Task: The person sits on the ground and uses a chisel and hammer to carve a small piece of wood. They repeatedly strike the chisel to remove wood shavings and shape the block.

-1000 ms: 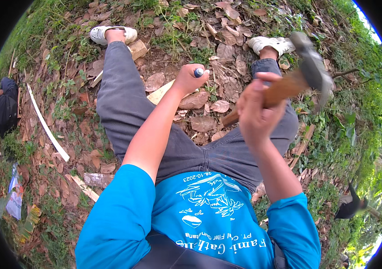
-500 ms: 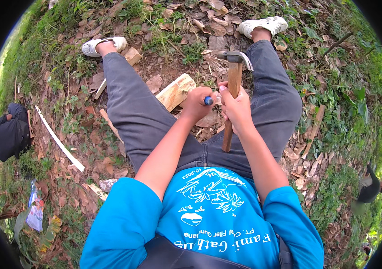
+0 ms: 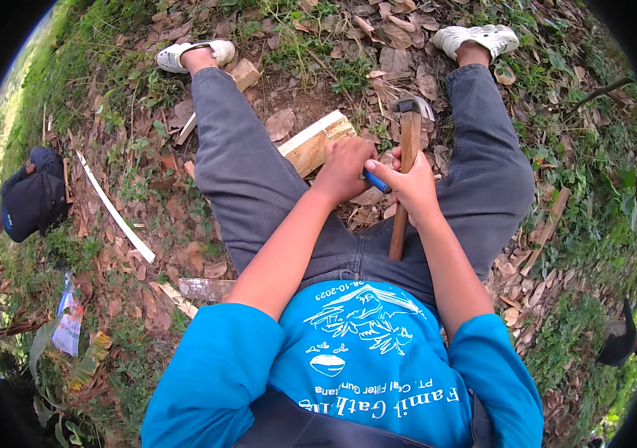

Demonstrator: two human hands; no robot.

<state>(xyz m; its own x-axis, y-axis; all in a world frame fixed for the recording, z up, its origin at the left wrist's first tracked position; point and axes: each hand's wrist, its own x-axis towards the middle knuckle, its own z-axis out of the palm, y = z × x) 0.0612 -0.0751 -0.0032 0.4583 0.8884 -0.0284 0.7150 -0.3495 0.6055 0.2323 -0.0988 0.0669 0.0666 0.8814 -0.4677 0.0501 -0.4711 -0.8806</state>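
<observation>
My right hand (image 3: 414,185) is closed around the wooden handle of a claw hammer (image 3: 410,142), whose metal head points away from me. Its thumb lies over a blue tool handle (image 3: 376,181), between my two hands; the rest of that tool is hidden. Close beside it, my left hand (image 3: 344,170) has its fingers curled down out of sight, at the near end of a pale wooden block (image 3: 311,149). Whether it grips the block or the tool does not show. The block lies on the ground between my legs, with a stepped cut at its far end.
Dry leaves and grass cover the ground. Another wood piece (image 3: 245,75) lies by my left foot, a long pale strip (image 3: 113,205) further left, and a stick (image 3: 546,231) at right. One person (image 3: 34,196) sits at far left, another (image 3: 621,340) at far right.
The blue handle, earlier upright in my left fist, now tilts toward my right hand, under its thumb. My left hand has turned over toward the block. The whole view has shifted slightly.
</observation>
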